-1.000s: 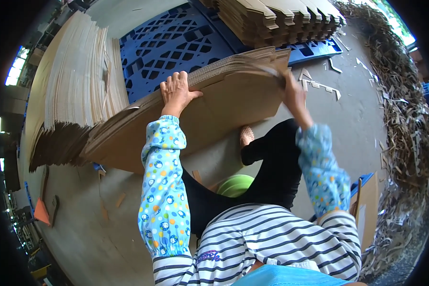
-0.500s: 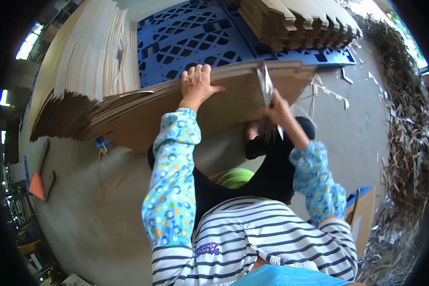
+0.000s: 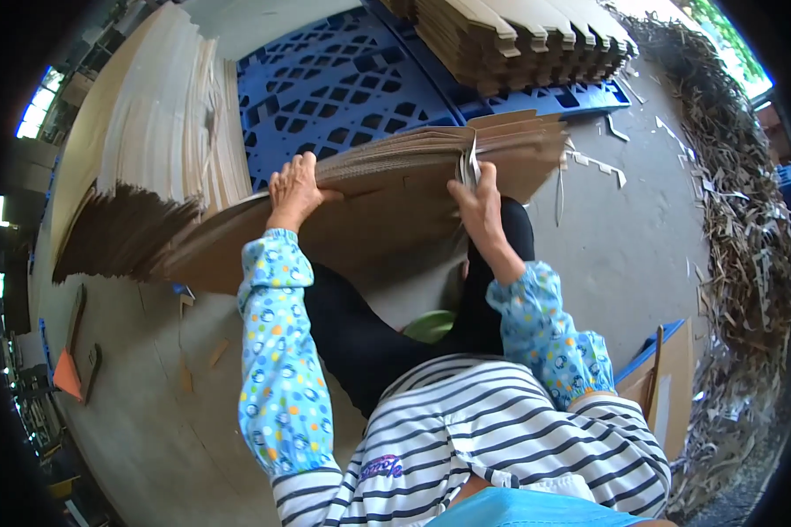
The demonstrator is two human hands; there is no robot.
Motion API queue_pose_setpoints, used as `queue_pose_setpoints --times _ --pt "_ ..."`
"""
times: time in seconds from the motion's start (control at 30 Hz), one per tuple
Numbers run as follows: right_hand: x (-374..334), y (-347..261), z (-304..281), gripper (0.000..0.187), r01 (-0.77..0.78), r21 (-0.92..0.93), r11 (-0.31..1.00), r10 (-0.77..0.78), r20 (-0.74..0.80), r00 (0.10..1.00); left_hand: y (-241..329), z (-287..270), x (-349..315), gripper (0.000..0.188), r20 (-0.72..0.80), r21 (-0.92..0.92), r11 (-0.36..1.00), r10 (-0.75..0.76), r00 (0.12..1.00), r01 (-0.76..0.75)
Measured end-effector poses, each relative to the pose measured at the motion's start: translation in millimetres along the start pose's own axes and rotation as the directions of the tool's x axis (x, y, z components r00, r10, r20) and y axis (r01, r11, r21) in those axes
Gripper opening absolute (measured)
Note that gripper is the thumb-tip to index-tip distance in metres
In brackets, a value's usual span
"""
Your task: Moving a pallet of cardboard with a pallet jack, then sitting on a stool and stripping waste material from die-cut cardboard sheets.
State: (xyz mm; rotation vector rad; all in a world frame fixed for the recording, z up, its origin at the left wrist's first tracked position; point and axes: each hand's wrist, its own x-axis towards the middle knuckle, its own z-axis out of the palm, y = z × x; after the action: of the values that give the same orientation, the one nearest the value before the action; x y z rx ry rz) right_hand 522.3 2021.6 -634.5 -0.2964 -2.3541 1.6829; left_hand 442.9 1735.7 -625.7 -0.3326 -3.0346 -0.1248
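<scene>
Cardboard sheets (image 3: pixel 373 198) sit at twelve o'clock, left hand (image 3: pixel 294 191) with fingers gripping their top edge, right hand (image 3: pixel 481 204) with fingers clasping pale strips (image 3: pixel 471 161), work apparently partway, strips not yet clear.

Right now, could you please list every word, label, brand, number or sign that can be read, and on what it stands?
Purple script lettering on the striped shirt: too small and slanted to read surely, so not quoted.
Cardboard sheets at the hands: no lettering that I can make out.
Patterned sleeve covers: small printed figures, no legible words.
Nothing else is readable.
</scene>
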Motion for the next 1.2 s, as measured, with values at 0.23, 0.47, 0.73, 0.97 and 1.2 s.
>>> queue_pose_setpoints --times 0.23,0.47,0.73,0.97,1.2 --pt "-4 9 -51 0.025 -0.169 0.125 0.978 0.12 0.326 0.938 11 -5 8 0.063 -0.012 -0.038 0.993 0.107 0.994 -0.107" --pt "-37 -18 -32 0.014 -0.254 0.187 0.949 0.118 0.536 0.836 -30 -11 -11 0.059 0.048 0.0 0.998 0.059 0.997 -0.059" --pt "-153 -12 20 0.031 0.398 0.0 0.917 -0.073 0.983 0.168 -29 16 -6 0.046 -0.277 0.065 0.98 0.197 0.94 -0.186" --pt "-88 -85 -46 0.072 0.674 -0.106 0.731 0.285 0.945 -0.16 -38 -4 -52 0.048 -0.175 -0.243 0.952 0.146 0.974 -0.186" --pt "66 -71 -89 0.056 0.083 -0.098 0.992 -0.029 0.457 0.889 -40 -1 -58 0.046 -0.185 -0.254 0.953 0.123 0.975 -0.168"
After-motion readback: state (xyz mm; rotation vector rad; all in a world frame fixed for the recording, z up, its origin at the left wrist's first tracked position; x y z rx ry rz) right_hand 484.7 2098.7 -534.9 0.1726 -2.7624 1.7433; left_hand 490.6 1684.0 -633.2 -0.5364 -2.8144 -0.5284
